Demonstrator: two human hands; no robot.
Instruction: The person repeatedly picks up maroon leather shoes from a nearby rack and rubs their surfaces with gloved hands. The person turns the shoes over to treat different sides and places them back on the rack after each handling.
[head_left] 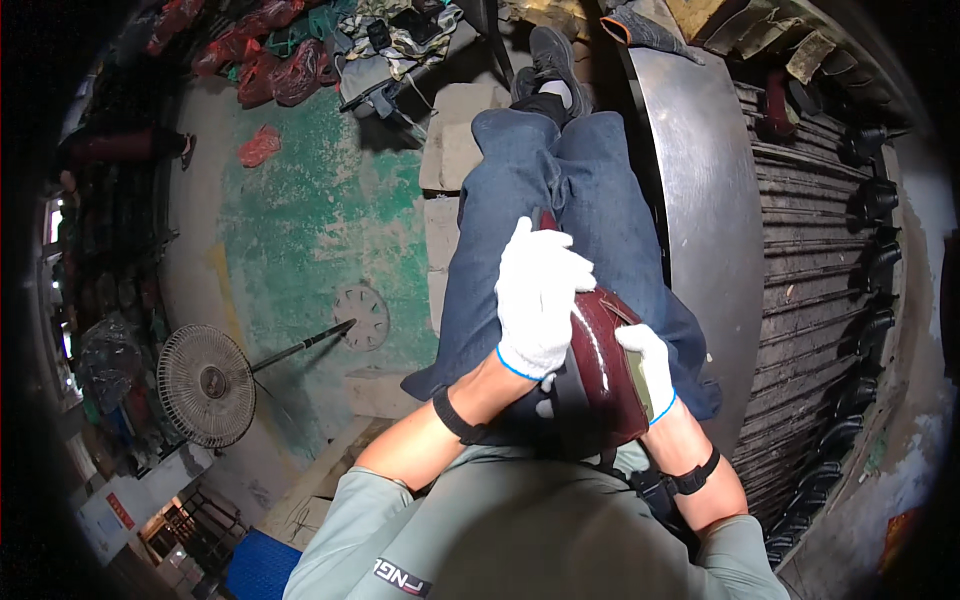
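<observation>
Dark red leather piece (pixel 597 345), boot-like in form, glossy, with a pale streak along its face; located on the lap, over blue jeans (pixel 500 225), close to the waist. Long axis: slanting, from the belly, slightly to the person's right, out toward the knees; narrow end pointing kneeward, broad end toward the body. Left hand (pixel 540 295), white-gloved: laid across the narrower part, fingers close together; whether it pinches anything beneath cannot be told. Right hand (pixel 652 365), likewise gloved: fingers curled over the outer edge, gripping it beside an olive-green part (pixel 638 372). Step in hand, by judgement: steadying and working the leather by hand; a further move would call for a firm right hold and a free left. Surroundings: bare metal bench (pixel 705 200) and slatted rack (pixel 815 265) at right; standing fan (pixel 207 386) on the left.
</observation>
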